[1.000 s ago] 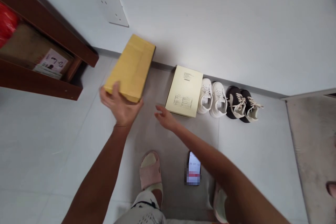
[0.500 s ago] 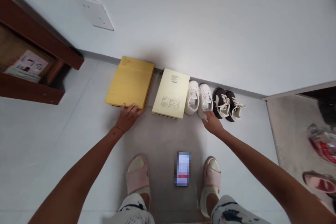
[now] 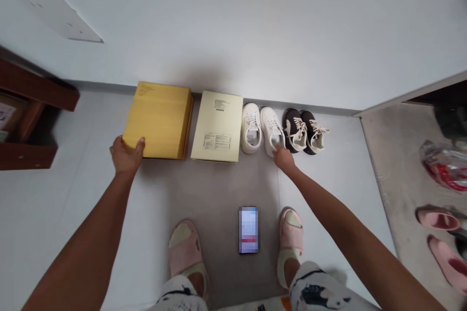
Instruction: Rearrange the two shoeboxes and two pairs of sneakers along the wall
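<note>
My left hand (image 3: 127, 155) grips the front left corner of a yellow box (image 3: 158, 119), thumb on the lid and fingers round the left side. A cream box (image 3: 218, 126) with printed labels lies to the right of it, a narrow gap between them. Beside that stands a pair of white sneakers, the left one (image 3: 251, 129) and the right one (image 3: 272, 129). My right hand (image 3: 283, 159) pinches the heel of the right white sneaker. Black sneakers (image 3: 295, 131) with cream laces stand just right of it, apart from my hand.
A phone (image 3: 248, 230) with a blurred screen lies on the floor between my feet in pink slippers (image 3: 186, 250). The wall (image 3: 255, 24) rises behind the row. Wooden furniture (image 3: 29, 155) is at left. Pink slippers (image 3: 438, 218) and a plastic bag (image 3: 445, 165) lie at right.
My left hand has gone from the yellow box's front edge to its front left corner. My right hand now holds the white sneaker's heel more closely. The view has shifted and turned slightly.
</note>
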{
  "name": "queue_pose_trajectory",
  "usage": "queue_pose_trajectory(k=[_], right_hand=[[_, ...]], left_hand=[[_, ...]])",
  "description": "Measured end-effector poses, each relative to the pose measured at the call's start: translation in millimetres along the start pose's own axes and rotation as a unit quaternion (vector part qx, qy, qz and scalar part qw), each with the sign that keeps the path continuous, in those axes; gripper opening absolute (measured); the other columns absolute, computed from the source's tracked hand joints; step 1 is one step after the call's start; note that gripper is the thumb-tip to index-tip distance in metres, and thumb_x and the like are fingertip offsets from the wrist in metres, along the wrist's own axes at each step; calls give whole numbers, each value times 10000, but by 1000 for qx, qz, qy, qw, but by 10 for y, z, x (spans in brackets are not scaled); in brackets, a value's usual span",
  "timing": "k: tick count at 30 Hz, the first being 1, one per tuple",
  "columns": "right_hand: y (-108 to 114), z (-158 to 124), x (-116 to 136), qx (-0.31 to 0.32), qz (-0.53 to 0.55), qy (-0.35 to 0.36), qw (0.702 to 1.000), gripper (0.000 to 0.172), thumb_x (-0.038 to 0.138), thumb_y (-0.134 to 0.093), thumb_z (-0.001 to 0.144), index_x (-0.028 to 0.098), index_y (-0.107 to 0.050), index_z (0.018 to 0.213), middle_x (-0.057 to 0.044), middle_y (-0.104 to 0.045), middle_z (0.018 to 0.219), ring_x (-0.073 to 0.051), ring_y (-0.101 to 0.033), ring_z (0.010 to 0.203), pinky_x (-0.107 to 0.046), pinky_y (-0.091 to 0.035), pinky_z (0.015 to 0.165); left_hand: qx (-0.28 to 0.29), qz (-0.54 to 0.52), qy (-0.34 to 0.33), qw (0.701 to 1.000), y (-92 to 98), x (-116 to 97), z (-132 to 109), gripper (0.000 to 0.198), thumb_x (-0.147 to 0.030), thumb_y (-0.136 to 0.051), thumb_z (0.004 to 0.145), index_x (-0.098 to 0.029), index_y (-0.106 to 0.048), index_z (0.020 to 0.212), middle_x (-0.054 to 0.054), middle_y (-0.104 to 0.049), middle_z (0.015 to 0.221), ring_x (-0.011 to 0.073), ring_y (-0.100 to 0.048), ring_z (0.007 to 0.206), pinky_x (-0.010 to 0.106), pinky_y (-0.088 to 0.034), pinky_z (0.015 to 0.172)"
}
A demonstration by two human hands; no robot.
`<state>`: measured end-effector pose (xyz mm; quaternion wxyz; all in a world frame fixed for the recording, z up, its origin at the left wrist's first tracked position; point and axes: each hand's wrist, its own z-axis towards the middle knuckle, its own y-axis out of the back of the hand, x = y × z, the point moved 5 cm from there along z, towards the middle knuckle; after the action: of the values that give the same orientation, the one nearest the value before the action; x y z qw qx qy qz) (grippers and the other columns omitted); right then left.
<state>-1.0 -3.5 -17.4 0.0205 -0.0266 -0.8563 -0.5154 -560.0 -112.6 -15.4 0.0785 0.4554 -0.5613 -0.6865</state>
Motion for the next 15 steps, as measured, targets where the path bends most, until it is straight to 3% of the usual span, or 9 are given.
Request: queue_pose_trajectory(k=[4,8,10,12,15], right_hand=[[7,-25,76,6,-8,-23,1000,377,256,-445,1032,163,-597,1364,-153,-753,1117,-277,-710,1054,-310,-499,827],[62,-56,414,13,-13,5,1000,636,315,-441,1040,207,-235,1632,-194,-651,1334,-303,-711,1061,-386,-525,871],[61,-69,611,34,-13,38,999,725,407,-494,1026,266,-157,1652,-210,-535,1472,-316,-700,1093,-414,-531,892],[50,-57,731,58,-4,43,997,710,519,-522,1007,272,-257,1617,-216,-465,1516,-322,-680,1132,-422,-529,915],[32,-3,725,78,7,20,997,580,587,-482,1018,236,-457,1478,-196,-492,1459,-304,-660,1146,-408,-518,937]], left_hand=[[-2,-10,-1,1000,-83,-114,-177,751,-637,-541,912,-125,-464,1455,160,-555,1392,396,-508,1336,576,-431,1156],[1,-3,40,999,-170,-222,-287,765,-556,-491,964,-65,-356,1535,245,-474,1474,445,-500,1358,617,-432,1124],[-2,16,55,998,-179,-283,-337,751,-519,-472,982,-42,-340,1546,276,-471,1470,461,-509,1349,628,-431,1110],[-4,38,72,997,-167,-351,-422,734,-487,-443,1000,-12,-332,1549,308,-479,1455,468,-518,1342,630,-435,1092],[-11,101,61,993,-130,-475,-639,803,-533,-438,1000,2,-284,1580,355,-430,1513,509,-448,1402,690,-391,1087]])
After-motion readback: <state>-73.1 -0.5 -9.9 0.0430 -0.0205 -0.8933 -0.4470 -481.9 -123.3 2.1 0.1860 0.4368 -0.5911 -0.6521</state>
